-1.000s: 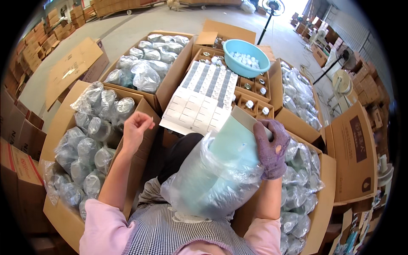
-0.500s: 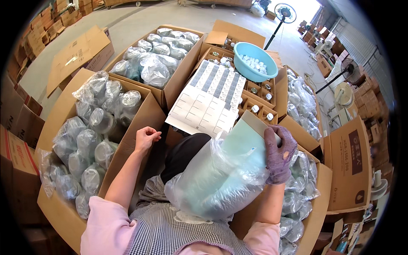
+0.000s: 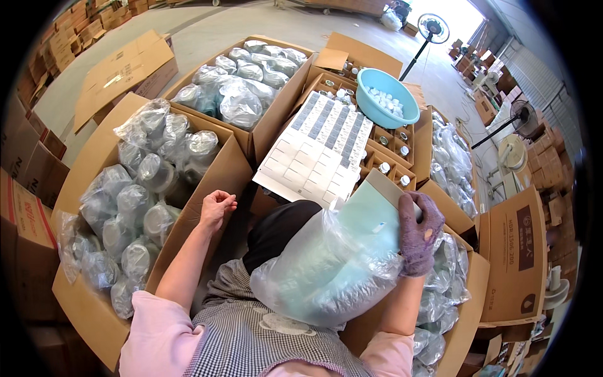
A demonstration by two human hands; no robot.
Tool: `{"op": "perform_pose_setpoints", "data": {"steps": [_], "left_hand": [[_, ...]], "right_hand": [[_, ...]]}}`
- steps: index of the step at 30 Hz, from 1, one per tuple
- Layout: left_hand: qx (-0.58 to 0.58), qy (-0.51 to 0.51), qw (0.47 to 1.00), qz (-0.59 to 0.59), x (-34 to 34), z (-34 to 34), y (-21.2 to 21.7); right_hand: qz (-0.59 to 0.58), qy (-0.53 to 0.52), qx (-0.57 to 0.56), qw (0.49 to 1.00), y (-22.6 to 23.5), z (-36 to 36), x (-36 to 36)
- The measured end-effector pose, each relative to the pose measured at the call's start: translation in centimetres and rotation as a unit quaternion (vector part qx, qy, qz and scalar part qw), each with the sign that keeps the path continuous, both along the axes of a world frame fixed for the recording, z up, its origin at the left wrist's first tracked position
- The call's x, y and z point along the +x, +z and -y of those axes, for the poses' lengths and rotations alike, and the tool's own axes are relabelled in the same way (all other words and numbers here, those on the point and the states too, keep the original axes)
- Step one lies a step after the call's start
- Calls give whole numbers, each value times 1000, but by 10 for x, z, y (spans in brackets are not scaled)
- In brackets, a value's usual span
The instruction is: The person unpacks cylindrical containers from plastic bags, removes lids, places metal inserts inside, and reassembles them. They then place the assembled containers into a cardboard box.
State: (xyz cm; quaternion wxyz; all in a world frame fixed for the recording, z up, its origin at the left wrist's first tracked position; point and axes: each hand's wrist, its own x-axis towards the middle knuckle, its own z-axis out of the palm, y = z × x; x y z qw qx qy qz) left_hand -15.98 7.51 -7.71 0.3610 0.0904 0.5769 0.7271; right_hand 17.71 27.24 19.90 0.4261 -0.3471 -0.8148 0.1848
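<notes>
A pale green, clear-wrapped bundle of plastic bags (image 3: 333, 264) with a stiff cardboard strip (image 3: 384, 188) along its top edge lies across my lap. My right hand (image 3: 419, 235), in a worn purple-grey glove with a hole in it, grips the bundle at that upper right corner. My bare left hand (image 3: 217, 210) is apart from it, beside the wall of the left carton, thumb and fingertips pinched together. Whether anything is between them is too small to see. Ahead lie printed label sheets (image 3: 317, 147) in white and grey, on top of a carton of capped bottles (image 3: 384, 168).
Open cartons (image 3: 235, 157) of plastic-wrapped glass containers (image 3: 157, 173) stand at left, back left and right. A light blue basin (image 3: 387, 94) of white caps rests on the bottle cartons. Two black fans (image 3: 433, 28) stand farther back, and stacked boxes line both sides.
The whole view has shifted slightly, with surroundings sliding right. My right hand still grips the bundle, and my left hand keeps its pinch near the left carton.
</notes>
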Motion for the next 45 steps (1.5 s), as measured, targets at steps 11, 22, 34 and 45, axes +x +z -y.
{"op": "perform_pose_setpoints", "data": {"steps": [11,22,34,45], "left_hand": [[-40,-49,998,-3,8,2,5],[33,-93,987,130,-12,17,-18],[-36,-24,999,-9,1,12,-3],[-30,-21,999,22,0,18,-3]], "right_hand": [[7,-5,0,1000,-1,0,2],[10,-20,-11,1000,-3,-1,3],[28,-36,-38,998,-2,-1,4],[30,-36,0,999,-4,-4,3]]}}
